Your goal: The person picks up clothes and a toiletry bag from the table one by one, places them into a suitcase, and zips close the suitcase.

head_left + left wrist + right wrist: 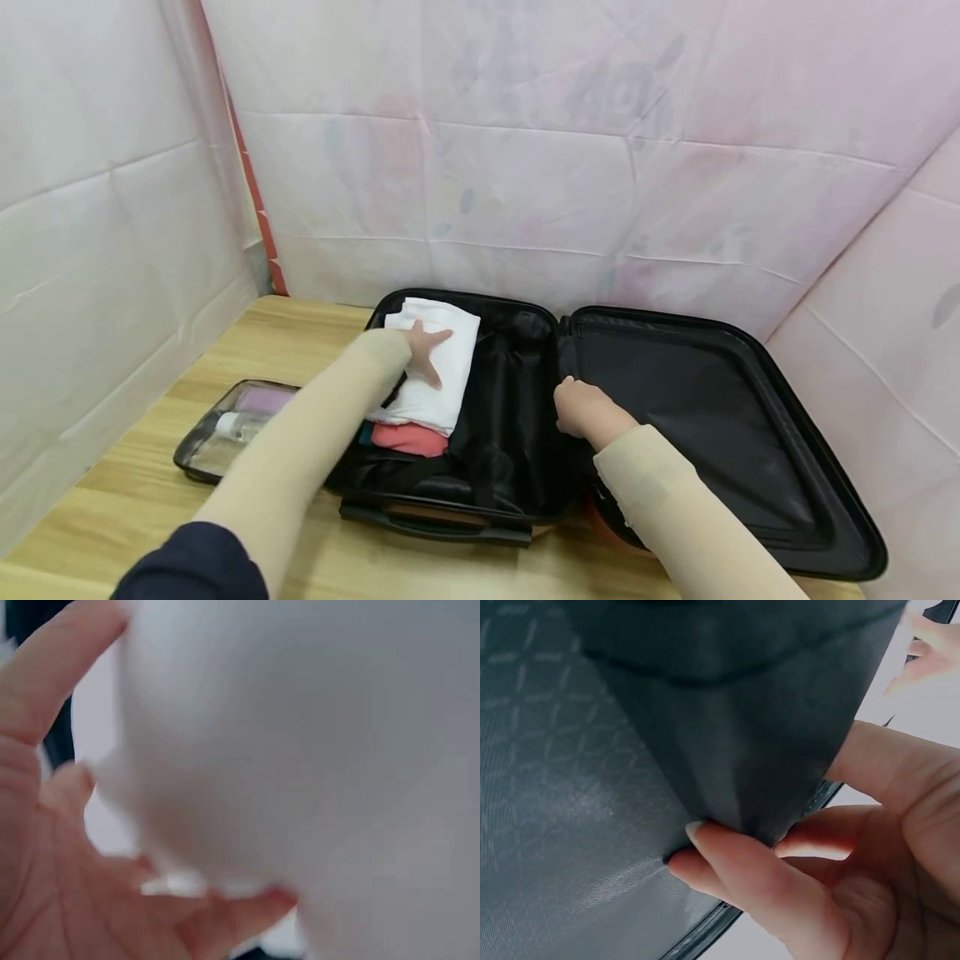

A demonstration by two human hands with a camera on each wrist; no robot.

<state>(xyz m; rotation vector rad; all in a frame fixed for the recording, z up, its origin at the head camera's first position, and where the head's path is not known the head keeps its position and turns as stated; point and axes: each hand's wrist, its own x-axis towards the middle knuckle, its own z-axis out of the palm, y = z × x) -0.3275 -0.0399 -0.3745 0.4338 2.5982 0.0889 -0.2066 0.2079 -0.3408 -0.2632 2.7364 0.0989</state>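
An open black suitcase (510, 400) lies on the wooden table, its lid half (690, 417) spread to the right. My left hand (426, 350) rests with spread fingers on a folded white garment (450, 321) in the left part of the case. That garment fills most of the left wrist view, blurred. A folded coral-red garment (408, 439) shows below its near edge. Near the hinge, my right hand (588, 408) pinches a piece of black lining fabric (735, 742) between thumb and fingers. The fabric hangs taut and narrows toward the fingertips.
Left of the case lies a clear, dark-edged pouch (213, 429) holding a purple item (262, 398) and a small bottle (236, 425). The carry handle (435, 527) faces the near side. White sheeting (525, 183) walls the table's back and sides.
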